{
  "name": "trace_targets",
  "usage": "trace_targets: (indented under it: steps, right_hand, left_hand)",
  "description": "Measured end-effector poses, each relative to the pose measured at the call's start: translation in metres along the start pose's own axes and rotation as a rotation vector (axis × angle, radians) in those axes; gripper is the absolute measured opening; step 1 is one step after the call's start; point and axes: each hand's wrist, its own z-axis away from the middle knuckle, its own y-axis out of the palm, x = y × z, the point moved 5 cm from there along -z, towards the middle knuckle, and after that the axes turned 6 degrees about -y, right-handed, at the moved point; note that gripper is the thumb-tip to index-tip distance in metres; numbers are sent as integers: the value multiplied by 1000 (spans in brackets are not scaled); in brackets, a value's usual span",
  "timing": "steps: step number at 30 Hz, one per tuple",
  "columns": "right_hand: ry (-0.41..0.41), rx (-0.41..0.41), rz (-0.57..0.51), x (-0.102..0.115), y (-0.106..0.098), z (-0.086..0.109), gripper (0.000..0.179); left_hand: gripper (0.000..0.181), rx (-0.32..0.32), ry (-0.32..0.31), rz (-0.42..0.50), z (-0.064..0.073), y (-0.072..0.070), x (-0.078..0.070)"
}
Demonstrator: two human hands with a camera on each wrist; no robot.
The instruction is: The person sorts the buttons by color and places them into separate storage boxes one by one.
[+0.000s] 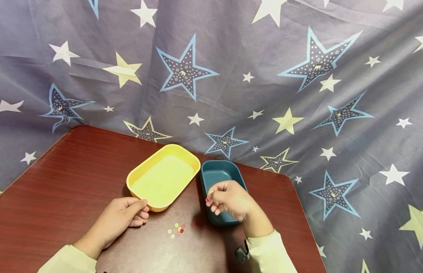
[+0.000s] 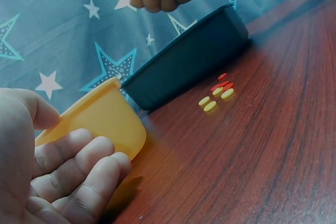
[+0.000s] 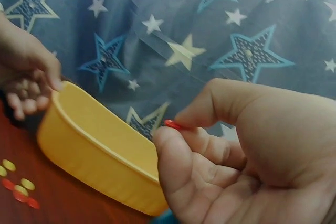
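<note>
My left hand (image 1: 120,216) grips the near corner of a yellow plastic tray (image 1: 134,175), thumb on the rim and fingers beneath, as the left wrist view also shows. Between the thumb and forefinger of my right hand (image 1: 231,199) is a small red button (image 3: 171,124), held above a dark teal tray (image 1: 220,162). The hand hides part of that tray's inside. A loose cluster of small yellow buttons (image 2: 210,106) and red buttons (image 2: 222,76) lies on the table in front of the two trays.
Both trays stand close together on a reddish-brown wooden table (image 1: 95,163), the yellow one to the left. Behind the table's far edge hangs a grey curtain (image 1: 231,106) printed with stars. A dark device (image 1: 242,254) sits at my right wrist.
</note>
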Motion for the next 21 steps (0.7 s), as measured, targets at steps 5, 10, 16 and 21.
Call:
trace_targets:
  steps: [5, 10, 16, 21]
  right_hand:
    - [32, 6, 7, 2, -23, -13, 11]
    - [71, -3, 7, -1, -42, -27, 11]
    - [109, -41, 20, -10, -60, -42, 16]
    - [144, -60, 62, -22, -69, -52, 23]
  left_hand:
    - [47, 3, 3, 2, 0, 0, 1]
    - [48, 5, 4, 2, 0, -1, 1]
    - [48, 2, -5, 14, 0, -1, 1]
    - [47, 2, 4, 13, 0, -1, 0]
